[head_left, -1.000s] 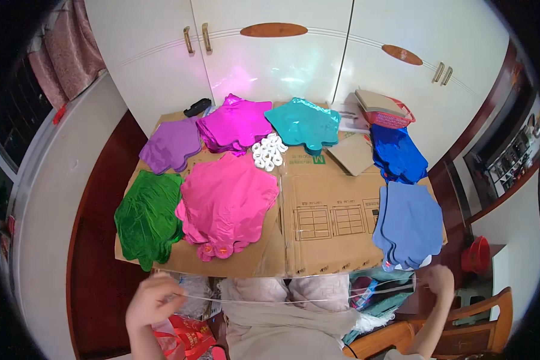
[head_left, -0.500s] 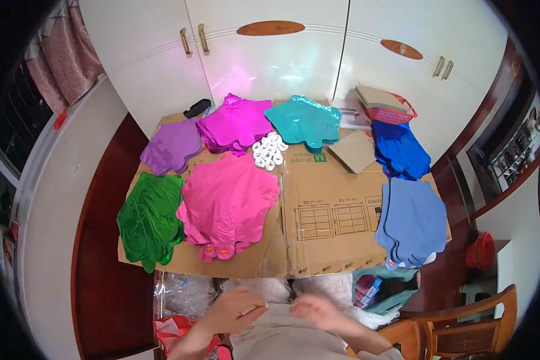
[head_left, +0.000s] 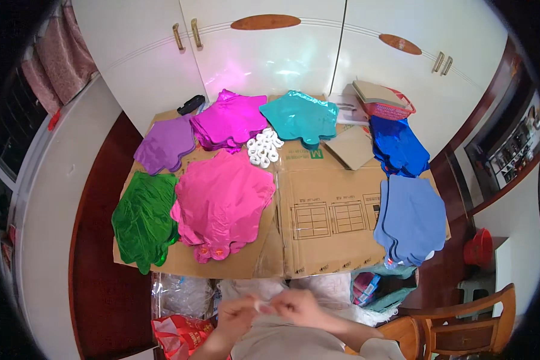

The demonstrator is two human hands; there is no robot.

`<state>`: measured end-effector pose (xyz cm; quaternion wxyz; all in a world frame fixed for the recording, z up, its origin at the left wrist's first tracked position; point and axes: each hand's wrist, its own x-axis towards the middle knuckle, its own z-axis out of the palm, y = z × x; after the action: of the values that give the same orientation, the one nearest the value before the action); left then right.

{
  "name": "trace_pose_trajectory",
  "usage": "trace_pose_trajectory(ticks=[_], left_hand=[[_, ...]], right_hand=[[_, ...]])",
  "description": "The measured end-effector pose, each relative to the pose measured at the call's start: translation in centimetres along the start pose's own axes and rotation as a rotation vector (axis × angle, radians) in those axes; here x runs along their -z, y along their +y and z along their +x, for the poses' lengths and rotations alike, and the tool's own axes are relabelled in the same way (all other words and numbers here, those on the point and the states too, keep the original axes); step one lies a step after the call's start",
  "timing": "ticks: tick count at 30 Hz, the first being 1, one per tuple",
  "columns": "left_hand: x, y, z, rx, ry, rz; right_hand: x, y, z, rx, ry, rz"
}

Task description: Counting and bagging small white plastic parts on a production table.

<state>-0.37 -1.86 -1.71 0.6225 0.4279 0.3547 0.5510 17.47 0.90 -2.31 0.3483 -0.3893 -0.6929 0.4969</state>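
Cardboard-covered table (head_left: 318,210) | small white piece (head_left: 260,306) pinched between both hands' fingers (head_left: 276,307)

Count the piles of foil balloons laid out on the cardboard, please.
7. Green pile front left, pink pile beside it, purple pile and magenta pile behind, teal pile at back centre, dark blue pile back right, pale blue pile front right.

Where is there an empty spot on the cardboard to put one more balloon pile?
The biggest bare patch of cardboard lies between the pink pile and the light blue pile, below the teal pile. The left side is crowded: green, purple and magenta piles sit close together by the white rolls.
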Motion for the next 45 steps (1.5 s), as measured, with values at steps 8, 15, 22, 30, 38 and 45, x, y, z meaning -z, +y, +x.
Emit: trace_pose_trajectory(ticks=[8, 15, 22, 30, 38, 45], left_hand=[[0.3, -0.1, 0.7, -0.128, -0.174, 0.225], [-0.4, 0.9, 0.6, -0.083, -0.263, 0.045], [-1.1, 2.4, 1.3, -0.062, -0.337, 0.408], [-1.3, 2.3, 1.2, -0.092, -0.365, 0.091], [-0.2, 0.7, 0.4, 0.03, -0.275, 0.132], [-0.8, 2.0, 1.8, -0.15, -0.478, 0.583]], right_hand=[[1.0, -1.0, 0.2, 0.058, 0.048, -0.045], [1.9, -1.9, -0.1, 0.101, -0.014, -0.053], [2.7, -1.8, -0.4, 0.045, 0.033, -0.036], [2.0, -2.3, -0.3, 0.054, 0.081, -0.01], [0.7, -0.8, -0.5, 0.111, 0.112, -0.005], [2.1, -1.3, -0.1, 0.107, 0.18, -0.065]])
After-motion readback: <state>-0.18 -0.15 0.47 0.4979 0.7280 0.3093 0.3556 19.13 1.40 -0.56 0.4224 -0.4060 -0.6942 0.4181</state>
